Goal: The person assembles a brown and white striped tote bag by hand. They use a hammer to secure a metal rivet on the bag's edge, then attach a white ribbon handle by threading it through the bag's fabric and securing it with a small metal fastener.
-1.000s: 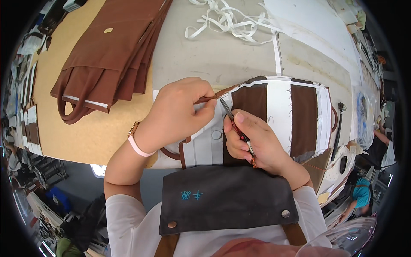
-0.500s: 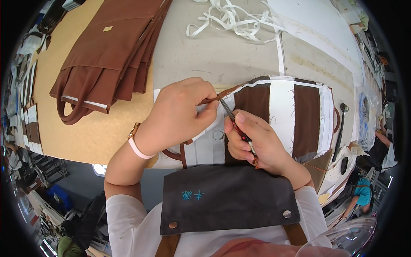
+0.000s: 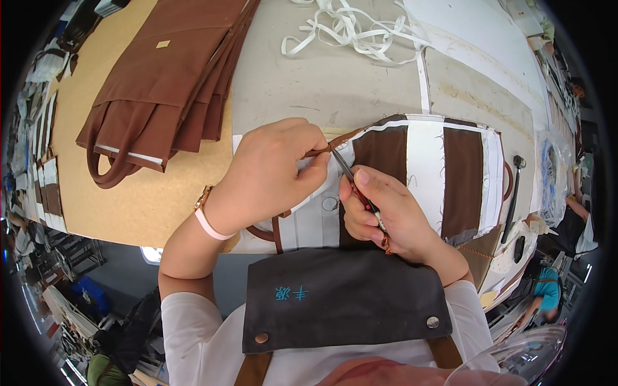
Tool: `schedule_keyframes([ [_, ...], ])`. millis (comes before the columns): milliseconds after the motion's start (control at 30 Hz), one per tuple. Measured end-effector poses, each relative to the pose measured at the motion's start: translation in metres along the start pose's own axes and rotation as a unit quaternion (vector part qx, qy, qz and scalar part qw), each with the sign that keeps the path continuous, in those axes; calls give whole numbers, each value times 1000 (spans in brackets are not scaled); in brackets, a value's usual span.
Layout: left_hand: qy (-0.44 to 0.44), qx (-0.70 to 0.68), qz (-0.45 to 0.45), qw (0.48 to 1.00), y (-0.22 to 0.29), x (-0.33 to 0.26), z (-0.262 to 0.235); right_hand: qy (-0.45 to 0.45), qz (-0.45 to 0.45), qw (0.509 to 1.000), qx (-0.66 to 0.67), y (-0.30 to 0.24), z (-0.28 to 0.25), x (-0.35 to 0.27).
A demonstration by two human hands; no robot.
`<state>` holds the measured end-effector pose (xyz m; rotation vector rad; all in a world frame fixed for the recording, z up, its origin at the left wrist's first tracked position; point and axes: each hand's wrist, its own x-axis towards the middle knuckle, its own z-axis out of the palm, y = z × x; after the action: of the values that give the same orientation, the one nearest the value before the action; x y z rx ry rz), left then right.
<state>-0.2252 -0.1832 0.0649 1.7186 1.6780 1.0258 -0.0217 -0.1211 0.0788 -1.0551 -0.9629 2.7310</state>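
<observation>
My left hand (image 3: 277, 157) is closed, its thumb and forefinger pinching the brown edge strip (image 3: 315, 153) of a bag piece. In my right hand (image 3: 393, 206) is a slim pointed metal tool (image 3: 343, 163) with a dark, partly red handle and an orange cord at its end; the fingers hide whether it is snips or tweezers. Its tip touches the strip just beside my left fingertips. The bag piece (image 3: 462, 180) lies inside out on the table, with brown and white bands, frayed threads and a white taped edge. A round metal part (image 3: 330, 203) shows between my hands.
A stack of brown bags (image 3: 154, 71) with looped handles lies at the far left on a tan board (image 3: 187, 212). White tape (image 3: 360, 32) is heaped at the back. A hammer-like black tool (image 3: 513, 199) lies at right, near a plastic bag (image 3: 552, 183). Another person (image 3: 547, 289) is beyond.
Almost nothing differs. The whole view has shifted very slightly, while both hands keep their hold on the strip and the tool.
</observation>
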Motion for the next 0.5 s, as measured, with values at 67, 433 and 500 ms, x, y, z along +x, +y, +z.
schedule_keyframes([
  [67, 1, -2, 1, 1000, 0, 0, 0, -1, -1, 1000, 1, 0, 0, 0],
  [433, -2, -7, 9, 1000, -2, 0, 0, 38, -131, 973, -186, 23, -4, 11],
  [500, -4, -18, -2, 1000, -2, 0, 0, 54, -155, 960, -229, 26, -7, 13],
])
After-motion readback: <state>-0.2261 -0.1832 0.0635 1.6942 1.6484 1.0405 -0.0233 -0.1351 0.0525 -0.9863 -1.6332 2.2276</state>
